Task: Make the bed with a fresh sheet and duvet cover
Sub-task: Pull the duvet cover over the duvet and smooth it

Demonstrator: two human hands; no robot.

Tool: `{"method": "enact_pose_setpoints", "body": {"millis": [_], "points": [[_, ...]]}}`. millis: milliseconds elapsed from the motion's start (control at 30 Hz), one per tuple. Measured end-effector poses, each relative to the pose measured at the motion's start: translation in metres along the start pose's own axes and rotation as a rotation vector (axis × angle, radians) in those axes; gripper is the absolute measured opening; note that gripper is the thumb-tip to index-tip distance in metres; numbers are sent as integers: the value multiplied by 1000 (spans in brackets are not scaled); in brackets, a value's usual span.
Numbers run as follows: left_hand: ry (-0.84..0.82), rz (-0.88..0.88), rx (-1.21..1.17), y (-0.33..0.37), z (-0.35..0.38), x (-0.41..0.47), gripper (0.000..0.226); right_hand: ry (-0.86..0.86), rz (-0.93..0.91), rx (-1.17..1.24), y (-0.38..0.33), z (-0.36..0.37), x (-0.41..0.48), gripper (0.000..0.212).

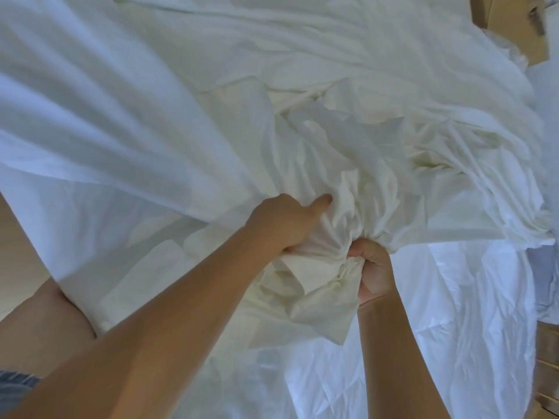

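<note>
A cream cloth (348, 152), whether sheet or duvet cover cannot be told, is held gathered into a bunch above the bed (453, 343). The bunch is gripped by the left hand (287, 225), with fingers curled under it and one digit laid on top, and it is clenched from below in the fist of the right hand (373, 270). The cloth is judged light, soft and limp. It could be lost through a loose grip, so a hem or corner is better sought than a mid-panel fold. Beyond the bunch the cloth is spread wide and billowed. Right of the bunch, wooden furniture (511, 28) is seen close by; left of it, floor (21, 246) is left open.
</note>
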State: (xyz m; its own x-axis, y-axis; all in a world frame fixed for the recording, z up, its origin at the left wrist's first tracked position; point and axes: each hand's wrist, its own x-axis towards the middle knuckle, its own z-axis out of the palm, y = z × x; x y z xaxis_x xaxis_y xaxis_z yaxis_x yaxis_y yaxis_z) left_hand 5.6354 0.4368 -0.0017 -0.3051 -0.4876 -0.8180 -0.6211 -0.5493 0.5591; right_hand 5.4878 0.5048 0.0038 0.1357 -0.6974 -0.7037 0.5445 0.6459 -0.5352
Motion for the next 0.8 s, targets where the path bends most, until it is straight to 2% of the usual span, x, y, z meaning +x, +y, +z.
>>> {"method": "enact_pose_setpoints", "body": {"millis": [67,133,167,333,433,567,633,700,733,767,800], "points": [[-99,15,-101,3,1,8,50,8,23,-102,2,-6,-2,63],[-51,129,-75,12,3,11,29,85,55,-112,2,-7,-1,67],[-14,189,-44,19,4,9,26,116,60,-108,0,-7,-1,66],[-117,458,206,65,13,-9,36,103,88,-206,-18,-11,-12,59],[-126,475,145,76,14,-10,36,96,23,-120,-19,-11,-12,54],[121,426,54,56,14,-14,38,87,-93,-51,-17,-2,-5,69],[248,438,129,48,14,-17,41,-46,-141,54,-13,10,-2,47],[308,465,118,45,13,-19,43,47,-237,-50,-19,13,-1,43],[310,475,115,42,14,-19,42,65,-229,-37,-16,17,-2,42],[295,483,116,39,18,-18,40,-47,-176,5,-8,16,-3,37],[270,498,117,37,22,-19,36,-23,-130,52,-7,8,-2,35]]}}
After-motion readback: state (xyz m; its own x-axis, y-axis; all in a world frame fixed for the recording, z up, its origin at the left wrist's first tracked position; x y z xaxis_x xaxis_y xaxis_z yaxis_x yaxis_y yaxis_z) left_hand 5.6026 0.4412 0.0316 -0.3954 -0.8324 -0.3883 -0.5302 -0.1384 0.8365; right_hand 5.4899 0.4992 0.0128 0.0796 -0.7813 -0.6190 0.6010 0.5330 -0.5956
